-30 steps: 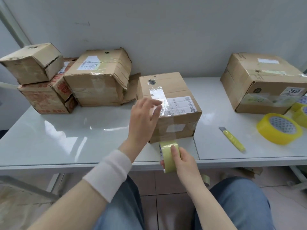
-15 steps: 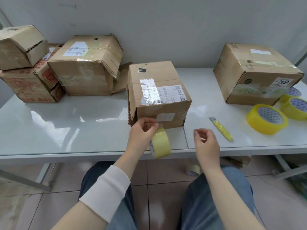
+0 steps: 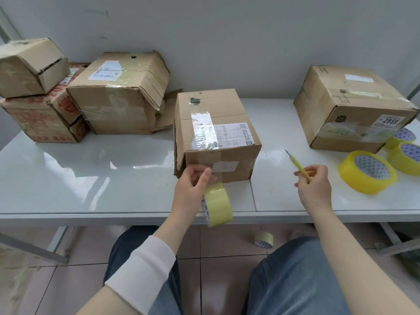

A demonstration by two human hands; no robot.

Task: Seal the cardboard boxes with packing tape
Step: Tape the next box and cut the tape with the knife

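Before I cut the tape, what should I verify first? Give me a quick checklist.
1. Knife in right hand: ok, gripped, tip pointing away from the body.
2. Tape stuck to box: ok, a strip runs down its front face to the tape roll.
3. Strip held: ok, left hand pinches it above the roll.
4. Left fingers clear of the cut line: cannot tell.
5. Box flat on table: ok.
6. Box's left edge sealed: not ok, the flap gapes.
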